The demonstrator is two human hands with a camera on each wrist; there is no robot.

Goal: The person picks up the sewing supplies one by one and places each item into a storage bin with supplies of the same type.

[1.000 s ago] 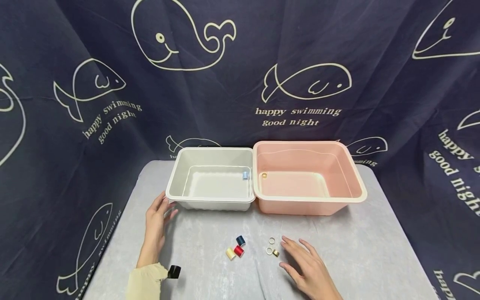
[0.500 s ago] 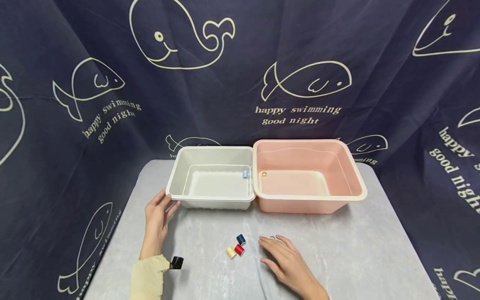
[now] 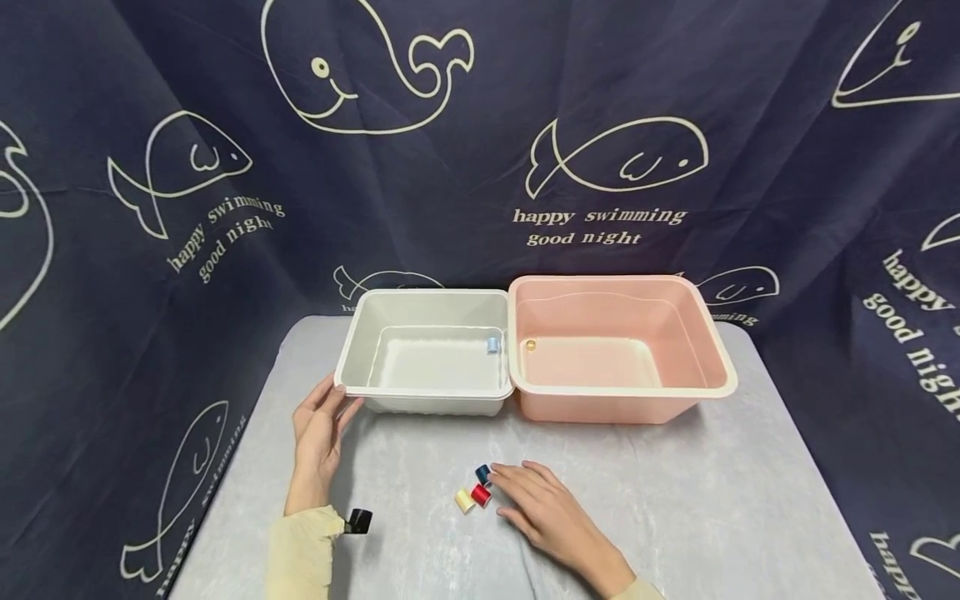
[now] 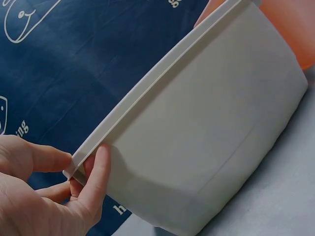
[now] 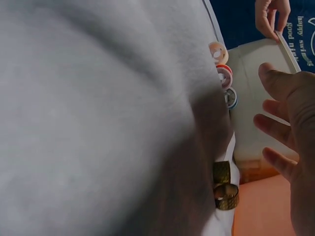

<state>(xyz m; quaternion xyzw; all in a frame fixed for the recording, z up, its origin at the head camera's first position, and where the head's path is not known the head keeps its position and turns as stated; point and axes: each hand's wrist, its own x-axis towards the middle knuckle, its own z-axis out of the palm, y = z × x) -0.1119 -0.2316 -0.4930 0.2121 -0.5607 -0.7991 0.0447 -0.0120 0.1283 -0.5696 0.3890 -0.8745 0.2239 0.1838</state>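
Note:
My left hand [image 3: 317, 429] grips the front left corner of the white plastic bin [image 3: 435, 392]; the left wrist view shows fingers and thumb about its rim [image 4: 133, 93]. Over the grey cloth my right hand [image 3: 553, 518] hovers with spread, relaxed fingers, holding nothing. Its fingertips overlap the edge of a dark blue thread spool [image 3: 482, 473] in the head view. Beside that spool lie a red one [image 3: 481, 496] and a cream one [image 3: 464, 501]. Rings [image 5: 226, 196], brassy in the right wrist view, lie on the cloth and are hidden behind the right hand in the head view.
A light blue spool [image 3: 492, 345] lies inside the white bin. The pink bin [image 3: 622, 406] stands against its right side, with one gold ring [image 3: 531, 345] inside. A dark blue printed curtain [image 3: 420, 192] hangs behind the table. A black device [image 3: 360, 522] sticks out from the left sleeve.
My right hand has moved left from beside the rings, over them, to the spools. The left hand has stayed at the white bin's corner.

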